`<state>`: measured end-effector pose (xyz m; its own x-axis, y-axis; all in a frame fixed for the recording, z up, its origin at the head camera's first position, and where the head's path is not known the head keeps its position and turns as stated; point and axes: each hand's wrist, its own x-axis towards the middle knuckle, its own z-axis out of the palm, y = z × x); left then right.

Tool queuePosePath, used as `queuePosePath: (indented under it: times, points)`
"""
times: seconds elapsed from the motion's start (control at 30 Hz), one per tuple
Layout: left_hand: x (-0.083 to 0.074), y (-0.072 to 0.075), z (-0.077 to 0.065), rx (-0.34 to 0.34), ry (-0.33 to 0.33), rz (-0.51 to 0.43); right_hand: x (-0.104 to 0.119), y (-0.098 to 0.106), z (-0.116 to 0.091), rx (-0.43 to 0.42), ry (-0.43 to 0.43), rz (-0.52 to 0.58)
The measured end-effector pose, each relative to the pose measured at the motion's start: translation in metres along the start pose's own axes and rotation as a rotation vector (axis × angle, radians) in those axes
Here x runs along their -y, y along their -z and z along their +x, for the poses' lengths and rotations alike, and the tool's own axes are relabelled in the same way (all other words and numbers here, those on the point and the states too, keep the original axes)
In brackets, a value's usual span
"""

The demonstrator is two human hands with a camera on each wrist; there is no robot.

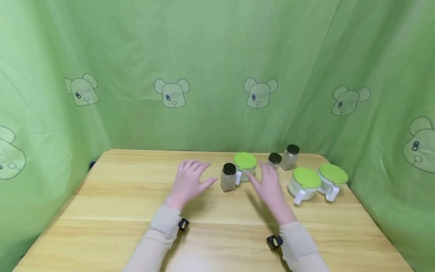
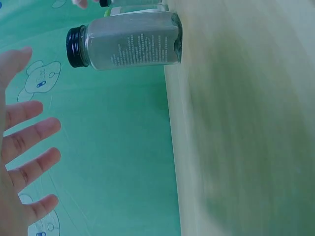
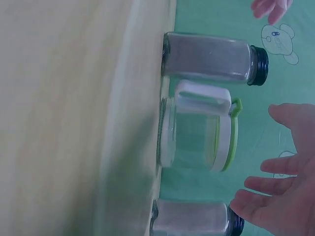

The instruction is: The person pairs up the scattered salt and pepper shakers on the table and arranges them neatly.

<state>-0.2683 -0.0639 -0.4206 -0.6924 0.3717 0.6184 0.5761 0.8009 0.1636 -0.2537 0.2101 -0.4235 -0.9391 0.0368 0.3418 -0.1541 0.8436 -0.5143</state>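
Observation:
My left hand (image 1: 188, 182) hovers left of a square glass jar with a black lid (image 1: 228, 181), thumb and fingers spread apart and nothing held. In the left wrist view this jar (image 2: 133, 42) shows lines of pale print, and the fingers stay clear of it. Close behind and to its right stands a clear seasoning pot with a green lid (image 1: 245, 161) and a white handle. To the pot's right is my right hand (image 1: 270, 190), empty, its thumb towards the pot. The right wrist view has the pot (image 3: 194, 140) between two black-lidded jars, with the fingers (image 3: 270, 184) beyond its lid.
Two more black-lidded jars, a nearer one (image 1: 274, 158) partly behind my right hand and a farther one (image 1: 290, 156), stand at the back right. Two green-lidded pots, one (image 1: 304, 183) beside the other (image 1: 332, 179), stand at the right. A green curtain (image 1: 217, 124) hangs behind the wooden table (image 1: 217, 245).

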Motion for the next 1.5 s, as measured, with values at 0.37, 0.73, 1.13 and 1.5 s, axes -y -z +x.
queuePosePath:
  times: [0.37,0.73,1.13,1.5]
  points:
    - [-0.002,-0.015,0.020,0.028,-0.040,-0.039,0.007,-0.006,0.026,-0.004,0.047,0.021]
    - [-0.004,-0.033,0.030,0.148,0.007,-0.023,0.006,-0.020,0.043,0.026,0.046,-0.028]
    - [-0.004,-0.044,0.038,0.245,0.039,-0.009,0.008,-0.031,0.054,0.085,-0.050,-0.063]
    - [-0.008,-0.052,0.037,0.290,0.056,0.020,0.008,-0.038,0.057,0.124,-0.110,-0.074]
